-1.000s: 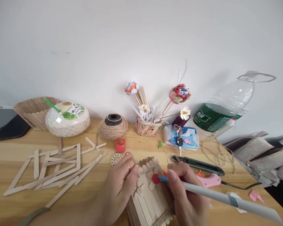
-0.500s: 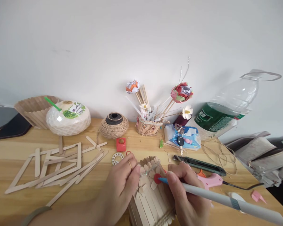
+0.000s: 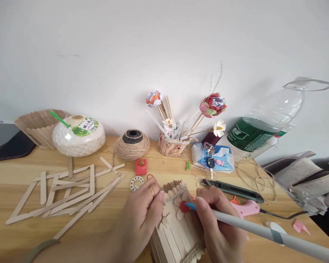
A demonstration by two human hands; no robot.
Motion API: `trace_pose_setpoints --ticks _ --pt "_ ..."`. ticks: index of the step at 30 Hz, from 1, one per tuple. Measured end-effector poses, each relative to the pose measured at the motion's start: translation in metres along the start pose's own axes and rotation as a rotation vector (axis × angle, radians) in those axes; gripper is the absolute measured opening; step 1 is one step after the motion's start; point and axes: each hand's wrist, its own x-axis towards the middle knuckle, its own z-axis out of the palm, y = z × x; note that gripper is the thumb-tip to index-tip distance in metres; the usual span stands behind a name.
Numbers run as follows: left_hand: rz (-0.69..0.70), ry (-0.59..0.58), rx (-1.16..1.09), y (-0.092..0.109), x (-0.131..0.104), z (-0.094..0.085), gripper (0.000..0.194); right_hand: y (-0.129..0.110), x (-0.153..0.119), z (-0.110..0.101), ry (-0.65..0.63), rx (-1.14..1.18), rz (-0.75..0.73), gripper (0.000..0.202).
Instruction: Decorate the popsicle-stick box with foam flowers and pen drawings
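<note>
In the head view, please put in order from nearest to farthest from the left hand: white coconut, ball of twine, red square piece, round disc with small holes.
1. Round disc, just beyond the left hand.
2. Red square piece, right behind it.
3. Ball of twine, farther back.
4. White coconut, far off on the left side.

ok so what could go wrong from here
The blue tip of the pen in the right hand sits at the edge of the red dot, so a small slip could mark the pale petals around it.

The left hand steadies the stick box near its top edge; too firm a grip might loosen a petal or stick.

The utility knife lies just beyond the right hand, so a careless reach could brush it.
</note>
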Motion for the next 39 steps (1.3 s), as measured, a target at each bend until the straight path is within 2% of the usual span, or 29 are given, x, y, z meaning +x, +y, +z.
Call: trace_pose_setpoints --ticks 6,13,20,26,39 --pt "0.013 0.003 0.000 0.0020 0.0012 -0.0007 0.029 -0.0001 0.0019 0.0002 -0.011 -0.033 0.022 0.024" --pt "0.031 0.018 0.010 0.0015 0.0026 -0.0014 0.029 0.0005 -0.0035 0.0020 0.094 -0.009 0.108 0.029" --pt "0.034 0.016 0.026 0.0019 0.0006 -0.0011 0.027 -0.0003 -0.0030 0.0013 0.037 -0.017 0.123 0.030" --pt "0.048 0.026 0.030 0.0014 0.0023 -0.0006 0.028 0.0004 -0.0018 0.0013 0.074 -0.023 0.051 0.027" --pt "0.066 0.026 0.045 0.0010 -0.0001 -0.0019 0.029 0.0032 -0.0054 -0.0034 -0.008 -0.020 0.046 0.027"
